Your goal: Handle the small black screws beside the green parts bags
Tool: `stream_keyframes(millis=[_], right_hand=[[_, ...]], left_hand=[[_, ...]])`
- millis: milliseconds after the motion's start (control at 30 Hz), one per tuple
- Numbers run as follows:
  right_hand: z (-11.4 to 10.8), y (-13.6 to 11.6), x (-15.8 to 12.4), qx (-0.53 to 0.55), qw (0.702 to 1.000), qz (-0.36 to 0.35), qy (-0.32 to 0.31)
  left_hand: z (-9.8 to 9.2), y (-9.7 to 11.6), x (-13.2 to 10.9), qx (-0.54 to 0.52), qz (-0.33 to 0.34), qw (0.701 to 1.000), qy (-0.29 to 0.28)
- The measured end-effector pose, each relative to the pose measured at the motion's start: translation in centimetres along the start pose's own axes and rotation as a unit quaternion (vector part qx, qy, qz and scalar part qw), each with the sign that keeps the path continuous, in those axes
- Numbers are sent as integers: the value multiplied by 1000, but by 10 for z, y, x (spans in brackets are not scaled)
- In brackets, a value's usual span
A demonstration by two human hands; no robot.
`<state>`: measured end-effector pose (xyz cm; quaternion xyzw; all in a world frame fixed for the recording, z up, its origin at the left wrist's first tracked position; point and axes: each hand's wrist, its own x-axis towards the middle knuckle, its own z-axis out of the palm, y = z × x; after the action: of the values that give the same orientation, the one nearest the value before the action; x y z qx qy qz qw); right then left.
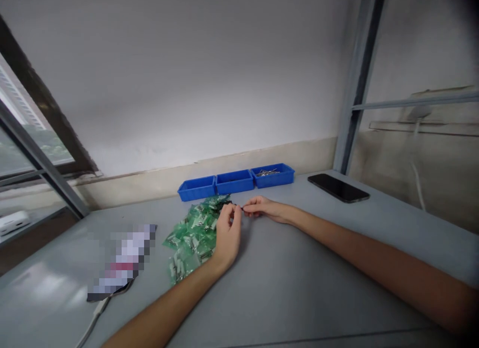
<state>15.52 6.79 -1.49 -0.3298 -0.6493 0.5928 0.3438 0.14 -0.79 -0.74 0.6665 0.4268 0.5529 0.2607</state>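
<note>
Left hand (228, 234) and right hand (263, 208) meet fingertip to fingertip. Both are pinched narrow on a small dark part (238, 206) held between them (too small to tell what it is). The part sits just off the far right edge of the green pile (192, 233) of bagged pieces. The left hand's heel rests on the bench (299, 293), against that pile. Three blue trays (234, 181) stand in a row just behind the pile. A black phone (339, 188) lies flat, well to the pile's right.
</note>
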Motion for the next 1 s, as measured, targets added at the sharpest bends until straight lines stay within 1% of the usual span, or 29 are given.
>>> stream_keyframes(millis=[100,233,333,533,633,767,900,1000], right_hand=[[1,-2,-1,30,999,-12,22],[4,-4,-2,49,998,-15,26],[4,-3,-2,56,998,-19,23],[2,-3,-1,84,996,-14,30],[1,-5,0,130,990,-4,57],[2,-6,1,176,980,6,96],[1,-6,2,196,976,17,98],[-2,-6,2,208,974,19,88]], left_hand=[[0,1,-1,12,17,1000,-12],[0,1,-2,64,30,997,-44],[0,1,-2,76,30,995,-57],[-1,2,-2,67,29,996,-45],[-1,3,-2,60,18,997,-35],[-1,2,-3,56,16,997,-41],[-1,-1,-3,58,22,997,-34],[0,-4,-2,65,31,996,-49]])
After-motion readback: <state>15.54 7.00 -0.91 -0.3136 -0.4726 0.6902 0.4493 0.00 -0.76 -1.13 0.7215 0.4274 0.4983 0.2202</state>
